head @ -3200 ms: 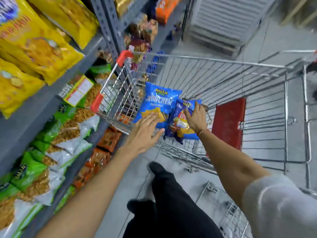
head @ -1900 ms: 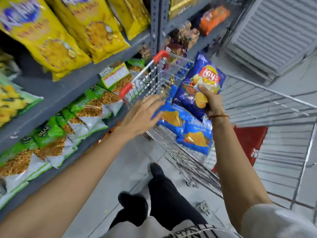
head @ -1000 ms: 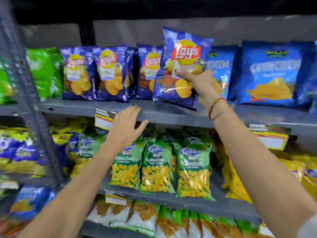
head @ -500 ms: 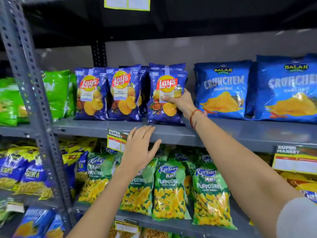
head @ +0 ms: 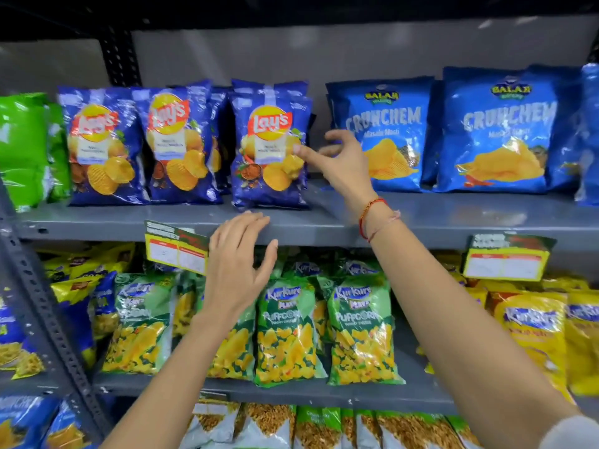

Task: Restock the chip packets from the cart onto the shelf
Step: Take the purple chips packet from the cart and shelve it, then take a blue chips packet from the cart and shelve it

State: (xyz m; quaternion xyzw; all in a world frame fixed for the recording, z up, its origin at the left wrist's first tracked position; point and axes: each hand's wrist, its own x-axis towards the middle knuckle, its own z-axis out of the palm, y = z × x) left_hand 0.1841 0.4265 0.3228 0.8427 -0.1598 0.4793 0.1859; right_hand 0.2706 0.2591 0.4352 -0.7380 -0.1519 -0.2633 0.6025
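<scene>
Head view: grey metal shelf (head: 453,218) in a store aisle. Dark blue Lay's packet (head: 270,147) stands upright on it. Right hand (head: 343,163) grip open, thumb touching packet; left hand (head: 236,270) grip open, empty, below.

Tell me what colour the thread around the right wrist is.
Red; the thread shows plainly in the head view, the only one here.

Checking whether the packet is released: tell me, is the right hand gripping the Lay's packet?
No, the right hand is open beside the Lay's packet, which stands alone on the shelf.
</scene>
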